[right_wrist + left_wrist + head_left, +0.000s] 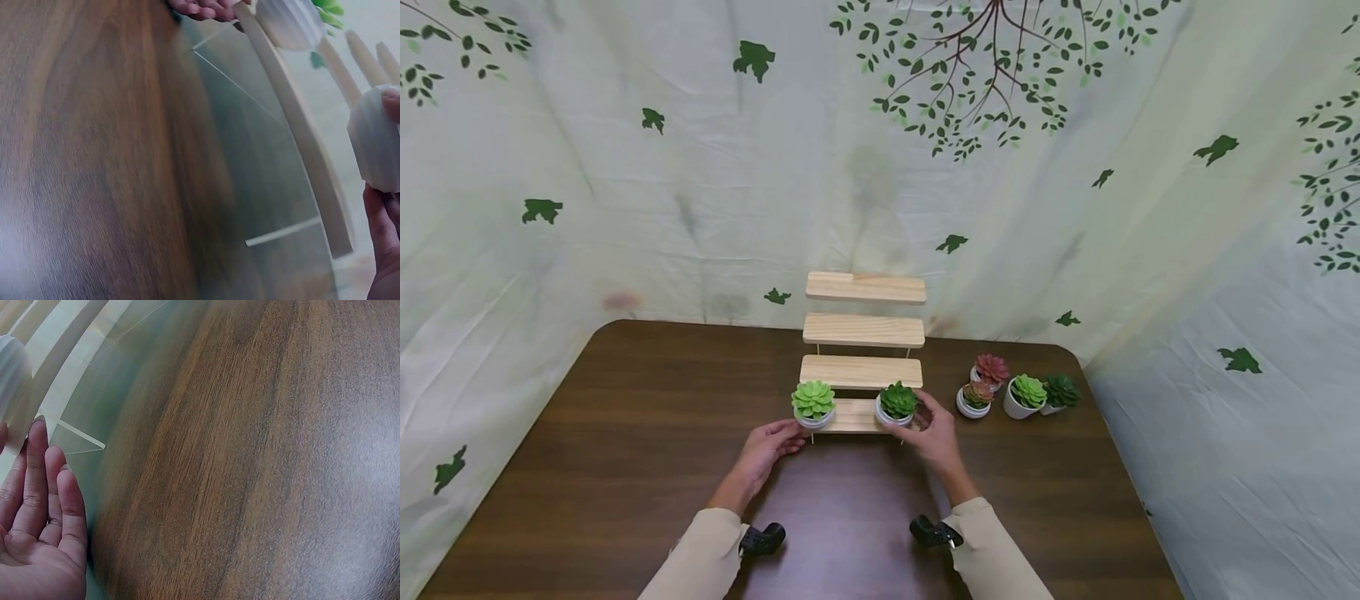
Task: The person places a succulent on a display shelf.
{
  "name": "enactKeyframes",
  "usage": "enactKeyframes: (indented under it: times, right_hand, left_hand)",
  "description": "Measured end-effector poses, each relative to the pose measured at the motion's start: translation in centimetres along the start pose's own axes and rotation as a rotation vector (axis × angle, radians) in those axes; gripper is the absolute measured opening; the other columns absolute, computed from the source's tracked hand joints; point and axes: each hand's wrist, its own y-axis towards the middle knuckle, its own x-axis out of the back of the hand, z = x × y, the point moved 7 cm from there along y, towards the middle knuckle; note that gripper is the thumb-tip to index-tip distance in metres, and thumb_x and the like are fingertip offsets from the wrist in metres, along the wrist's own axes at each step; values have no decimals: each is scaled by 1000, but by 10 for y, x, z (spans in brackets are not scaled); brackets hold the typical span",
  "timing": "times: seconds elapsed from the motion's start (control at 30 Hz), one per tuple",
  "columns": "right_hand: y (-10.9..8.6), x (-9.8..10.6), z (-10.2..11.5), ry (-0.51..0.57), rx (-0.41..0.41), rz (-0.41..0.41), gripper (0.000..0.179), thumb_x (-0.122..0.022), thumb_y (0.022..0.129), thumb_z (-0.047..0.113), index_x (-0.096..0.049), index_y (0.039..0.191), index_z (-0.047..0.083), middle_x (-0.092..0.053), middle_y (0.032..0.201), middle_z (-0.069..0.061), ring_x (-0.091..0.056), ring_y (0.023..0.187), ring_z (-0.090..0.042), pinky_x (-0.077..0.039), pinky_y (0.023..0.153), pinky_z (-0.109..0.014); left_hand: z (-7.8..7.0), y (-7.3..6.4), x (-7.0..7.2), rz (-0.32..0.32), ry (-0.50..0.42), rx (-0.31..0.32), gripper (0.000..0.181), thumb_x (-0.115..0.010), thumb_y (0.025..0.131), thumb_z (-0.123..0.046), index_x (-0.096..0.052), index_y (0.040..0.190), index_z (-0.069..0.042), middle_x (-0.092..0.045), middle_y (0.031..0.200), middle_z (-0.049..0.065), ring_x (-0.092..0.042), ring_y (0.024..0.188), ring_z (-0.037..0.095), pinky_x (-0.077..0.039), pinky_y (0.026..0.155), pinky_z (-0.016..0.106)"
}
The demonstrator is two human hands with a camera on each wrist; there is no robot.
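Observation:
A tiered wooden shelf stand stands at the table's back edge. On the left end of its lowest board sits a light green succulent in a white ribbed pot. My left hand pinches that board's left end between thumb and fingertips, close beside this pot. My right hand grips the white pot of a dark green succulent over the board's right end. In the right wrist view, a gap shows between this held pot and the board.
At the right on the brown table stand several more potted succulents: a red one, a reddish-green one, a light green one and a dark green one. A leaf-printed curtain hangs behind the stand.

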Motion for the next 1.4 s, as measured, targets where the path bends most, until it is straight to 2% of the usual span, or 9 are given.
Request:
enactKeyframes:
  times: [0.23,0.47,0.63,0.97,1.4]
  right_hand:
    - [2,-17,-2,42,-29,44,61,-79,72,-8,-52,126,-14,-54,126,-31,-54,116,-42,-44,99,-49]
    - [4,-29,-2,-4,-7,76,60,-80,72,-5,-54,126,-11,-54,127,-29,-55,114,-41,-44,99,-49]
    - [5,-36,-1,4,-11,79,60,-80,72,-5,-53,126,-12,-54,126,-29,-55,116,-41,-43,101,-48]
    - [6,-51,5,-21,62,85,59,-80,71,-7,-53,124,-13,-55,124,-29,-54,117,-41,-44,100,-45]
    - [6,-57,2,-9,73,69,60,-80,72,-5,-53,125,-12,-56,125,-27,-55,118,-38,-45,100,-43]
  left_hand:
    - [-1,0,0,5,-2,6,41,-52,99,-8,-45,127,21,-69,93,2,-62,78,9,-52,73,22]
    - [0,0,0,14,-29,16,43,-51,99,-8,-42,130,21,-69,92,2,-63,77,9,-52,72,22]
    - [1,0,0,23,-55,21,44,-49,100,-7,-39,131,22,-69,95,3,-64,78,8,-53,74,22]
    - [1,-2,-5,85,-115,-3,43,-47,100,-5,-36,132,22,-70,94,5,-66,83,8,-53,80,22]
    - [3,-1,-5,57,-161,9,42,-45,100,-3,-35,132,22,-69,92,5,-67,83,10,-54,81,23]
